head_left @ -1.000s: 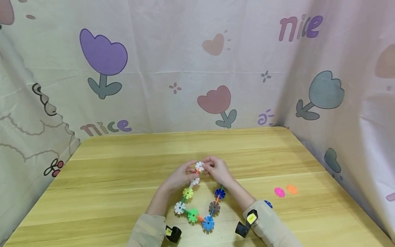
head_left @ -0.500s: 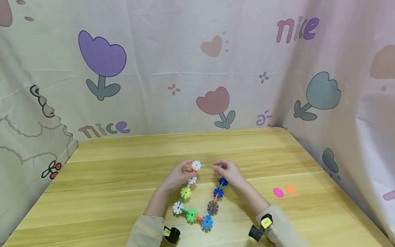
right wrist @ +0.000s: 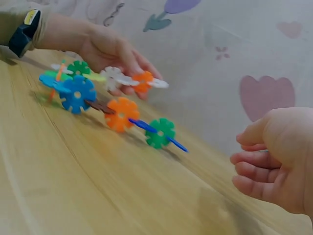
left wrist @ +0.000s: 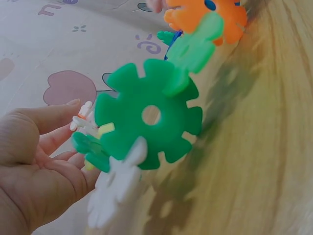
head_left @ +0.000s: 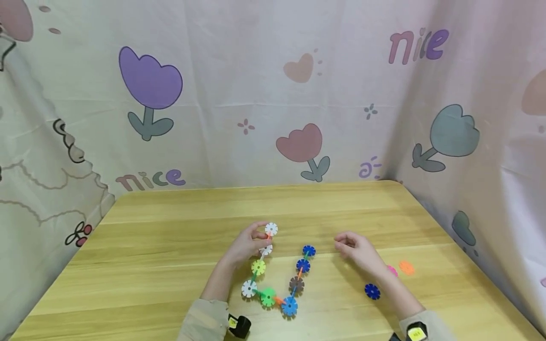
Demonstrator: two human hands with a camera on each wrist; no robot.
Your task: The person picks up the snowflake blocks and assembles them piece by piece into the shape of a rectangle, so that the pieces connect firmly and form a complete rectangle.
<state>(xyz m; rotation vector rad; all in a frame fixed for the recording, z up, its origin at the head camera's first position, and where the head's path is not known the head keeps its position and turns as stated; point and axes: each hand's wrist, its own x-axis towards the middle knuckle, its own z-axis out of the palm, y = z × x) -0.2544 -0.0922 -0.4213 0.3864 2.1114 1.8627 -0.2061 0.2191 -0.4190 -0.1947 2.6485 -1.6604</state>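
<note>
A chain of notched plastic snowflake discs point(head_left: 268, 297), slotted into one another at angles, bends in a U on the table. My left hand point(head_left: 244, 245) pinches its upper left end, near a white disc point(head_left: 271, 229) and the orange disc point(right wrist: 143, 82) under it. The other end finishes in a dark blue disc point(head_left: 309, 251), apart from both hands. Close up in the left wrist view a green disc point(left wrist: 127, 117) blocks part of the chain. My right hand point(head_left: 360, 252) hovers to the right of the chain, fingers loosely curled, holding nothing visible.
Loose discs lie on the right of the wooden table point(head_left: 192, 213): a dark blue one point(head_left: 372, 291), a pink one point(head_left: 392, 271) partly behind the right hand, and an orange one point(head_left: 406, 267). A printed curtain point(head_left: 226, 71) hangs behind the table.
My right hand has left the white disc at the chain's end and moved right, toward the loose discs. The left hand keeps its grip almost in place.
</note>
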